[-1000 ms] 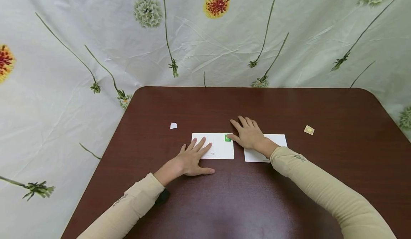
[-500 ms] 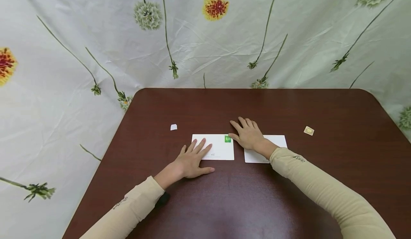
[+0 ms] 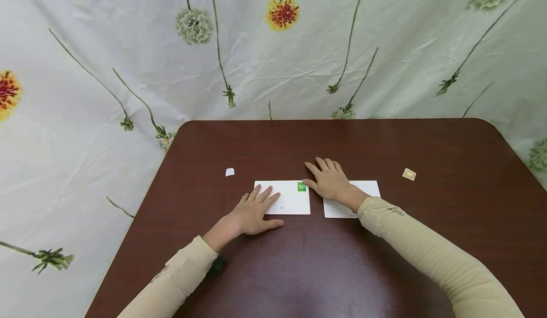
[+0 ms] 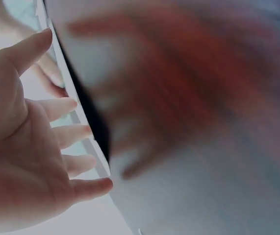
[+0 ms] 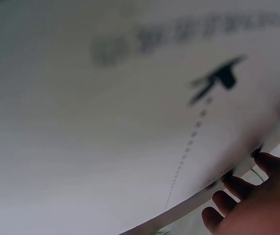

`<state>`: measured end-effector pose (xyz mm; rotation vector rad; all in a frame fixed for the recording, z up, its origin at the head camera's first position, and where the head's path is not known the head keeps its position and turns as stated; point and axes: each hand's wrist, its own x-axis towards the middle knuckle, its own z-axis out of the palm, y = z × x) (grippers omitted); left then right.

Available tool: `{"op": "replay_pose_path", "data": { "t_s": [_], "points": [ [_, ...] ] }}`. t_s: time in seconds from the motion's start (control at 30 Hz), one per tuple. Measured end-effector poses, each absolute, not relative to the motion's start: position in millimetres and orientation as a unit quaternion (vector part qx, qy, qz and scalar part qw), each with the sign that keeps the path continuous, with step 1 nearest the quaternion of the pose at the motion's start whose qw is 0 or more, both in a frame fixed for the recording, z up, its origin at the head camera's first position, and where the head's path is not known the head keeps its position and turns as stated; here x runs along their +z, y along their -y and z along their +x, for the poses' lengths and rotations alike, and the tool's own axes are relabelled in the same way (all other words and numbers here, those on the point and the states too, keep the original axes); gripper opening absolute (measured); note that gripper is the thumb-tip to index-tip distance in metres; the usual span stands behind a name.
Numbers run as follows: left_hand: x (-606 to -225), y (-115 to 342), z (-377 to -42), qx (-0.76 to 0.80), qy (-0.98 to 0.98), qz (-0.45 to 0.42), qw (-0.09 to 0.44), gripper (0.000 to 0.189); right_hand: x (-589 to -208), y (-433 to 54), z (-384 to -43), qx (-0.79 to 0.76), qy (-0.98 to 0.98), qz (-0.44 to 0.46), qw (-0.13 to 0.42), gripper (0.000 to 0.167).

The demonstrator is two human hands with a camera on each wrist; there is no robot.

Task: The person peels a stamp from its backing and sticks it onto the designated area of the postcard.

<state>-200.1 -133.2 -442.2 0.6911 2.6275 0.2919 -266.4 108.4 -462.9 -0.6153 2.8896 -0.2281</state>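
Two white postcards lie side by side in the head view. My left hand rests with spread fingers on the left part of the left postcard, its thumb below the card's near edge. A small green stamp sits at that card's top right corner. Right at the stamp's edge is the thumb of my right hand, whose other fingers reach past the card's far edge. The right postcard is partly hidden under my right hand and wrist. In the right wrist view, its surface shows blurred print and a dotted line.
On the brown table, a small white paper scrap lies at left and a small gold-toned square at right. A dark object shows partly beside the left sleeve. A flowered cloth hangs behind the table.
The head view has tilted a little, so the table sits slightly lower in it. Both hands and both postcards keep their places on the table.
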Motion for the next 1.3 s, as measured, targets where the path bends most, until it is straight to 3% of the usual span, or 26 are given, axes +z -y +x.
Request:
{"op": "replay_pose_path", "data": {
  "t_s": [0.27,0.67,0.9,1.17,1.3],
  "points": [
    [-428,116,-214,0.167,-0.949,0.233,0.130,0.069,-460,-122,-266,-0.105,-0.971,-0.204,0.066,0.058],
    [-410,73,-227,0.353,-0.907,0.227,0.035,0.048,-436,-153,-266,-0.214,-0.957,-0.191,-0.049,0.054],
    [-408,31,-228,0.397,-0.878,0.262,0.053,0.047,-429,-202,-262,-0.383,-0.916,-0.063,-0.106,0.042],
    [-410,2,-227,0.427,-0.854,0.285,0.079,0.045,-398,-279,-241,-0.640,-0.759,0.085,-0.088,0.053],
    [-411,-7,-228,0.444,-0.844,0.287,0.093,0.045,-392,-316,-224,-0.769,-0.627,0.095,-0.083,0.043]
  ]
}}
